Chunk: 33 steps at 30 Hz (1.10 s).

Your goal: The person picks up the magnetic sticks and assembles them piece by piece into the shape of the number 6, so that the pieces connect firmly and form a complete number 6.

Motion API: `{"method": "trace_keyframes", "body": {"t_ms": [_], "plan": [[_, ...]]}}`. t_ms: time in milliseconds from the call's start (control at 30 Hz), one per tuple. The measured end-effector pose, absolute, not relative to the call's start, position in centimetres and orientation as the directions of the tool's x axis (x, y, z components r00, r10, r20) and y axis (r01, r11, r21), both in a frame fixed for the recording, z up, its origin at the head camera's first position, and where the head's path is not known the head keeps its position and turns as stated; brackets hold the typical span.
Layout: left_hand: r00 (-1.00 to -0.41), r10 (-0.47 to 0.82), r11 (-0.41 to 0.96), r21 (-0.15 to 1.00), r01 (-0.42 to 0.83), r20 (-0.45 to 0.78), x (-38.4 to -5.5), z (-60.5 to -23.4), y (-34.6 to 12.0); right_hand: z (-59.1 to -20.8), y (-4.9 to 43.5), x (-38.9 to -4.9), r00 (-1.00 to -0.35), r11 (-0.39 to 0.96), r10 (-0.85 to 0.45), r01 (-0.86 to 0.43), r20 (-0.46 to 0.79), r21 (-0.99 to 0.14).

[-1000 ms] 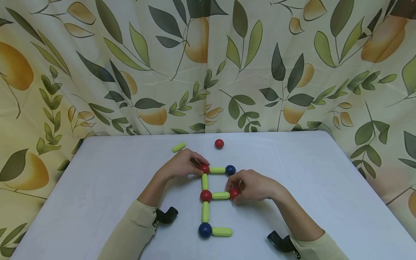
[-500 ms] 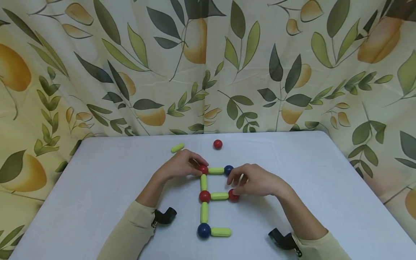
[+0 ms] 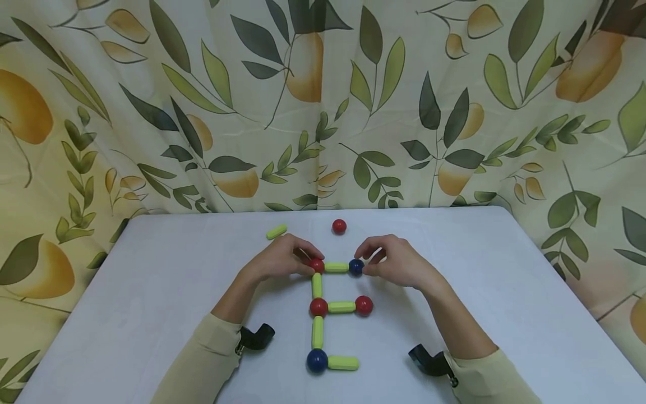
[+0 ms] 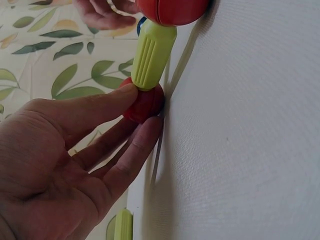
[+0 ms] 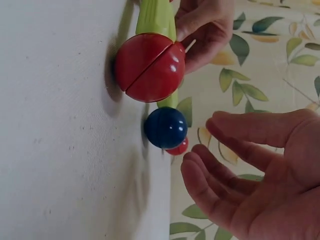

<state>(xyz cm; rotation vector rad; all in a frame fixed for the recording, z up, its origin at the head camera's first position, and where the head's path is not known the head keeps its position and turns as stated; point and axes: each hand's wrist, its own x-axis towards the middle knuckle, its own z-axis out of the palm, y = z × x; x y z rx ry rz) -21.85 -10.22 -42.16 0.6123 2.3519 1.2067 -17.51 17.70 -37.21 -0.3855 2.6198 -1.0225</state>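
My left hand [image 3: 285,257] pinches a red ball [image 4: 145,102] at the far left corner of a figure made of balls and yellow-green rods. From that ball a rod [image 3: 336,267] runs right to a blue ball [image 3: 356,266]. My right hand [image 3: 396,261] is beside this blue ball, with thumb and fingers parted; the right wrist view shows a gap between fingertips and ball. Nearer lie a middle red ball [image 3: 318,307], a rod [image 3: 342,307] and a right red ball [image 3: 364,306]. At the near end, a blue ball [image 3: 317,361] joins a rod [image 3: 343,363] with its right end bare.
A loose yellow-green rod [image 3: 276,232] lies behind my left hand, and a loose red ball [image 3: 339,226] near the far edge of the white table [image 3: 176,269]. A patterned curtain [image 3: 282,112] hangs behind. Black wrist cameras [image 3: 257,336] sit by both sleeves.
My right hand has let go of the right middle red ball and moved away from me to the far blue ball. The left hand has stayed on its red ball.
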Motion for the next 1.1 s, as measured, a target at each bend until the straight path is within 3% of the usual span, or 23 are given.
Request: {"method": "trace_keyframes", "body": {"t_ms": [333,1100], "plan": [[-0.81,0.562,0.511,0.84,0.182,-0.166,-21.9,-42.4,-10.1,-38.4,17.2,-18.8,-0.922,0.699,-0.321,-0.077,-0.216,-0.711],[-0.833,0.536,0.537,0.817,0.21,-0.138,-22.2,-41.7,-11.1,-39.6,17.4,-19.5,-0.905,0.682,-0.358,-0.083,-0.232,-0.727]]}}
